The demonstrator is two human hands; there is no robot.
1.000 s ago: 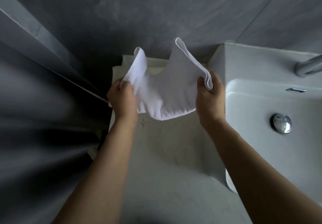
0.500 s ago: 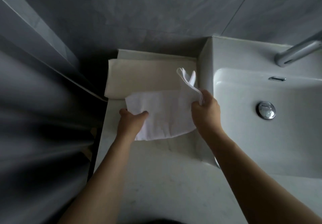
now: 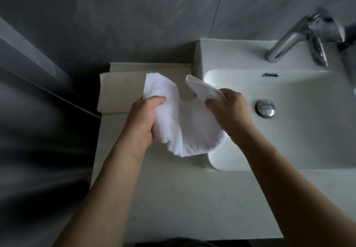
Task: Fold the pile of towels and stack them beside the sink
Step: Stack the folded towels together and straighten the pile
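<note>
The person holds 1 white towel [image 3: 179,123] up in the air with both hands, over the counter [image 3: 173,198] just left of the sink [image 3: 289,131]. The left hand [image 3: 143,120] has its fingers curled tight around the left side of the towel. The right hand [image 3: 229,112] pinches the other end, with the fingers wrapped around a folded bit that sticks up. The middle of the towel hangs down in a saggy loop between the 2 hands, so it is not flat and not neatly folded yet. Behind it, a cream towel [image 3: 119,92] lies folded on the counter near the wall. A few things may go wrong here. The hanging part sits right by the edge of the sink, so if the right hand drifts that way the towel may dip into the bowl and might get wet. The 2 ends look bunched, so the fold may come out crooked and lumpy. If 1 hand lets go too soon, the towel may flop open. A lumpy towel may also make the stack lean.
</note>
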